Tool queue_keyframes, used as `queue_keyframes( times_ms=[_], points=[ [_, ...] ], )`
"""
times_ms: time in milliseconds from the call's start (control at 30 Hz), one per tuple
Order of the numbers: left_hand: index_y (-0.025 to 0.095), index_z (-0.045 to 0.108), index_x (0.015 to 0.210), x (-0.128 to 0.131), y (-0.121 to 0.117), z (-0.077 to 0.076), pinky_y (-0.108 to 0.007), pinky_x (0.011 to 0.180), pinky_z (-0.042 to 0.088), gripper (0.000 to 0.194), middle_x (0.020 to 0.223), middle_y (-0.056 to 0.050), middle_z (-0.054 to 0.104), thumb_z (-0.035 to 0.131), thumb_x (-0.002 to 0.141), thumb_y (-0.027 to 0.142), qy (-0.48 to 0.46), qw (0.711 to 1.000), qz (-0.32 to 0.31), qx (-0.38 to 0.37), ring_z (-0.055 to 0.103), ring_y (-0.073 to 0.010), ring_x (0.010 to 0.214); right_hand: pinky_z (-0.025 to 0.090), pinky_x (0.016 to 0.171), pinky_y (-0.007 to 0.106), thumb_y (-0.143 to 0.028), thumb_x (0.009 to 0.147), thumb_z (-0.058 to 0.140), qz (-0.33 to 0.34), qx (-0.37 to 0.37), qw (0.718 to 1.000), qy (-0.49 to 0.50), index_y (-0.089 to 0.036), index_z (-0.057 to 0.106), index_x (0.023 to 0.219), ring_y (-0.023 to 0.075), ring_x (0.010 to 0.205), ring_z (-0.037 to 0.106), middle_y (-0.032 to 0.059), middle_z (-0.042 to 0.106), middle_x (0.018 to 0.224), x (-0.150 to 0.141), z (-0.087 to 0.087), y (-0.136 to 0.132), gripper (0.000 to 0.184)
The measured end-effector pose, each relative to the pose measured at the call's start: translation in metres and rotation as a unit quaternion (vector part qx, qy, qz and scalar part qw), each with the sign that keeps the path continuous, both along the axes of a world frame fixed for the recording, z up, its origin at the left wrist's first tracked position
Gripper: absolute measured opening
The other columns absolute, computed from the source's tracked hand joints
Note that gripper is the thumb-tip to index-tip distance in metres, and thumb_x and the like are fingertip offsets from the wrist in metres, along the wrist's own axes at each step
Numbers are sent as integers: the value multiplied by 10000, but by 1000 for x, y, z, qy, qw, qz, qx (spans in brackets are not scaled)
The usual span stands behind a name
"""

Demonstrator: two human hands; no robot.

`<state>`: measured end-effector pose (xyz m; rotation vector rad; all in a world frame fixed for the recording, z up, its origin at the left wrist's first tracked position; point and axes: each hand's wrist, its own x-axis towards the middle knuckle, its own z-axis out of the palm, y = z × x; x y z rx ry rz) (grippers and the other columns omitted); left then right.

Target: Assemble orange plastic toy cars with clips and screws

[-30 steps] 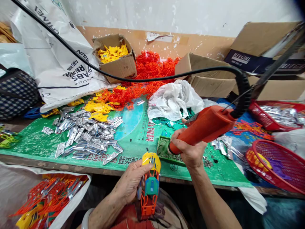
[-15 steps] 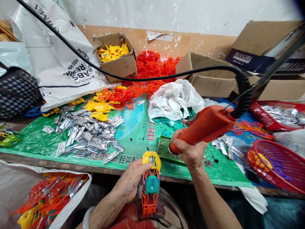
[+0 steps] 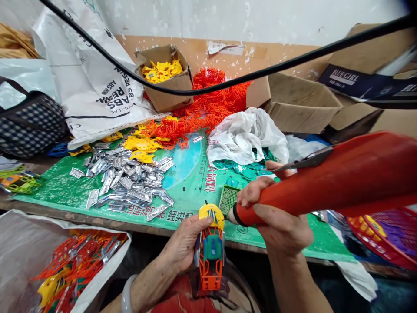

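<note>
Between the thumb and fingers of my left hand [image 3: 185, 243] is a toy car body [image 3: 212, 248], with a yellow front, a teal middle piece and an orange frame, held upright over my lap. My right hand [image 3: 276, 217] is wrapped round a red electric screwdriver [image 3: 312, 187]. Its tip points left and lies close beside the yellow front; whether it touches I cannot tell. Behind the tip sits a green perforated tray [image 3: 229, 196], partly hidden by the screwdriver and my hand.
Silver plastic parts [image 3: 130, 178] are heaped on the green mat, with yellow pieces [image 3: 141, 148] and orange frames [image 3: 211, 104] behind. A white plastic bag [image 3: 244, 134] covers teal parts. A sack of orange assemblies [image 3: 78, 256] stands front left. A black cable [image 3: 195, 92] crosses above.
My right hand has turned the screwdriver from pointing down at the tray to lying nearly level, its tip now beside the car body. The left hand still holds the car body.
</note>
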<state>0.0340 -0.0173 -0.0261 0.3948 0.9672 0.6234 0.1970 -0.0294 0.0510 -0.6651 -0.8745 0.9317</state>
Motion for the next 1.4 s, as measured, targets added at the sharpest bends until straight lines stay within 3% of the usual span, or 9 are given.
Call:
queue_keyframes(
  times_ms=[167, 633, 900, 1067, 1300, 1400],
  points=[
    [101, 699, 740, 1, 0, 3, -212, 473, 458, 318, 614, -29, 677, 881, 569, 297, 13, 1000, 8, -5, 578, -112, 497, 533, 636, 298, -82, 676, 706, 2, -8, 1000, -1, -314, 590, 1169, 123, 627, 608, -55, 651, 709, -4, -7, 0, 558],
    [99, 709, 752, 2, 0, 3, -207, 472, 457, 340, 615, -27, 685, 897, 554, 301, 7, 1000, 10, -9, 578, -104, 486, 519, 611, 326, -108, 663, 695, -16, -28, 999, -31, -285, 551, 1188, 136, 585, 589, -63, 636, 679, -6, -12, 2, 572],
    [115, 694, 737, 2, -4, -2, -208, 451, 463, 347, 578, -18, 671, 902, 545, 317, 3, 1000, 19, -5, 566, -105, 461, 533, 688, 371, -182, 689, 735, -18, -50, 991, -121, -257, 608, 956, 166, 664, 593, -35, 611, 712, -6, -28, -5, 305],
    [109, 695, 746, 1, -7, -5, -200, 432, 450, 358, 580, -26, 674, 901, 548, 325, 1, 1000, 20, 3, 565, -103, 449, 531, 696, 376, -204, 693, 749, -25, -55, 990, -131, -264, 595, 977, 172, 670, 591, -31, 609, 723, -7, -39, -7, 328],
    [96, 711, 773, -2, -3, 3, -198, 454, 475, 338, 611, -31, 690, 890, 583, 310, 4, 1000, -2, 9, 582, -104, 471, 527, 680, 370, -197, 674, 742, -23, -33, 995, -87, -265, 579, 1075, 159, 627, 592, -48, 622, 703, -5, -23, -8, 438],
    [97, 716, 766, -5, -2, 9, -206, 471, 491, 289, 630, -46, 708, 870, 623, 295, 2, 999, -29, 20, 603, -115, 485, 522, 661, 359, -150, 662, 732, -69, -28, 995, -63, -265, 583, 1072, 147, 603, 590, -62, 629, 690, 2, -15, 0, 452]
  ],
)
